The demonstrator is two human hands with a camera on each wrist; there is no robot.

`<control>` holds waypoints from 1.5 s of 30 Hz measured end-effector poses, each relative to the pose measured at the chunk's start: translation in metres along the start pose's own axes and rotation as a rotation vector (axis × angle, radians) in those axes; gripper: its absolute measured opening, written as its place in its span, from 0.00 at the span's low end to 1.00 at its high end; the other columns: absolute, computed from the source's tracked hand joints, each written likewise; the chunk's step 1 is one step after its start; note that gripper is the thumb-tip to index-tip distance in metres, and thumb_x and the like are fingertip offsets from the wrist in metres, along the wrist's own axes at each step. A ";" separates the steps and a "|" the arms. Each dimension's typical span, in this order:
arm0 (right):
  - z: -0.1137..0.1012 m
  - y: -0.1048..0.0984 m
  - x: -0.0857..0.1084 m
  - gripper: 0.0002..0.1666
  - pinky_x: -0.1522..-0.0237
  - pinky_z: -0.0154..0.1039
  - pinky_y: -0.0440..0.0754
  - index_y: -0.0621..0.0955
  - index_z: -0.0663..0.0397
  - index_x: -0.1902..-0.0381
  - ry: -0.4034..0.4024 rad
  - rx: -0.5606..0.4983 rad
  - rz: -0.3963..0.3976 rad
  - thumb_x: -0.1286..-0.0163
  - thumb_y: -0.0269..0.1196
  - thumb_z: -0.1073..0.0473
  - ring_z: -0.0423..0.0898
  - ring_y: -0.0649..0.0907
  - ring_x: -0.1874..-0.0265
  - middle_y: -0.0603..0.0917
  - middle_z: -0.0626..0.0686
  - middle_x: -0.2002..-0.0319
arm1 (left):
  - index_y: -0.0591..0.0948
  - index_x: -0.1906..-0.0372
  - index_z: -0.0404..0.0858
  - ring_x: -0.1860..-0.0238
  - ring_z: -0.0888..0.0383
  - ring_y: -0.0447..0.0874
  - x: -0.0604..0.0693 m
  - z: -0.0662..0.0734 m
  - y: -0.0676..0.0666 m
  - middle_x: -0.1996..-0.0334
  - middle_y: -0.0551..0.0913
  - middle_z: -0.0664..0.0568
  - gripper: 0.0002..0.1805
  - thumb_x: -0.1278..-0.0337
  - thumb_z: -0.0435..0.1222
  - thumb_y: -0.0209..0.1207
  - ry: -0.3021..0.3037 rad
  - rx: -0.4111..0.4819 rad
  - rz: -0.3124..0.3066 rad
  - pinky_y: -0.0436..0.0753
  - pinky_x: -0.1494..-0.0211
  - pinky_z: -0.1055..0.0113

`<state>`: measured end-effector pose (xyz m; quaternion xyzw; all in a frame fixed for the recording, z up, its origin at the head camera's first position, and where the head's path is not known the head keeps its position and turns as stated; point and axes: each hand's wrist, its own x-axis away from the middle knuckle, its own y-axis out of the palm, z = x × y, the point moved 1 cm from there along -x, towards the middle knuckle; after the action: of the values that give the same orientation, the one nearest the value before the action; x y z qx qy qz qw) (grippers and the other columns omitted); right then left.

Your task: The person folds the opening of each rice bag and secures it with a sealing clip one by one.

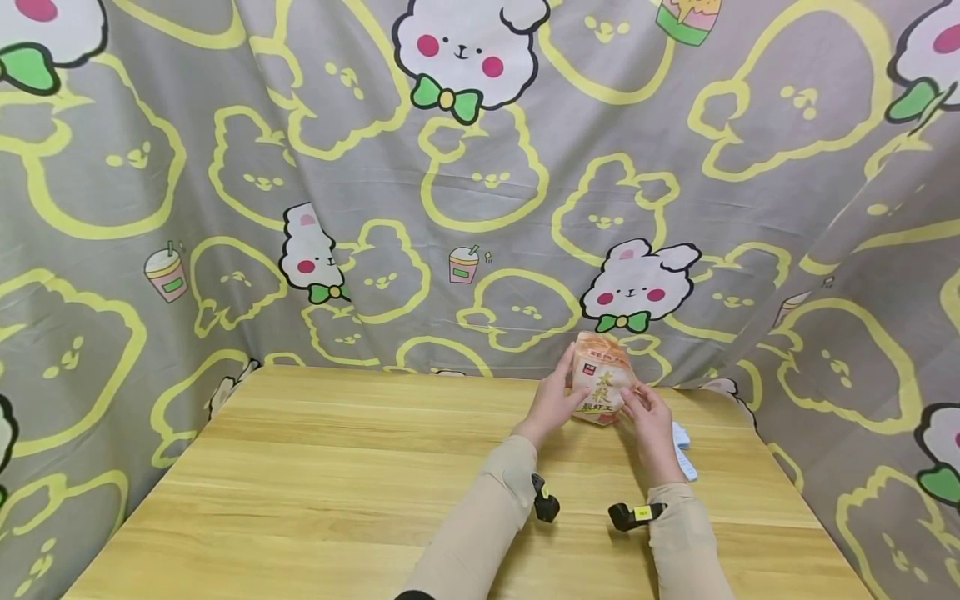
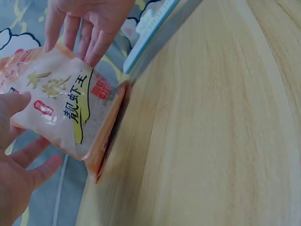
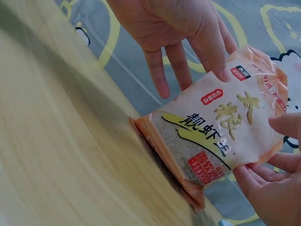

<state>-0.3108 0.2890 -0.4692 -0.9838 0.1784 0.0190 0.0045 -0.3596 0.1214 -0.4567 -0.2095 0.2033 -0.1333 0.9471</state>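
An orange and white plastic bag [image 1: 602, 385] with printed lettering stands tilted at the table's far edge, its bottom edge on the wood. The left hand [image 1: 553, 403] grips its left side, the right hand [image 1: 652, 423] its right side. In the left wrist view the left hand [image 2: 19, 165] has its thumb across the front of the bag [image 2: 59, 101] and its fingers behind. The right wrist view shows the right hand [image 3: 273, 176] pinching the opposite side of the bag [image 3: 211, 125], thumb in front. Pale grains show through its lower window.
A light blue plastic object [image 1: 683, 454] lies on the wooden table [image 1: 337, 467], just right of the right hand and partly hidden by it. A grey curtain [image 1: 375, 183] with yellow outlines and white bunny prints hangs behind the table and along both sides.
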 end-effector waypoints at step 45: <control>-0.026 0.008 0.008 0.34 0.53 0.17 0.75 0.62 0.67 0.29 -0.034 -0.013 -0.056 0.28 0.58 0.62 0.24 0.76 0.57 0.75 0.50 0.46 | 0.57 0.24 0.52 0.59 0.54 0.88 0.000 0.010 -0.022 0.42 0.81 0.47 0.45 0.43 0.33 0.65 0.025 -0.081 0.196 0.84 0.58 0.71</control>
<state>-0.3048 0.2783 -0.4435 -0.9879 0.1504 0.0367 0.0016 -0.3588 0.1054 -0.4380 -0.2252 0.2396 -0.0344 0.9438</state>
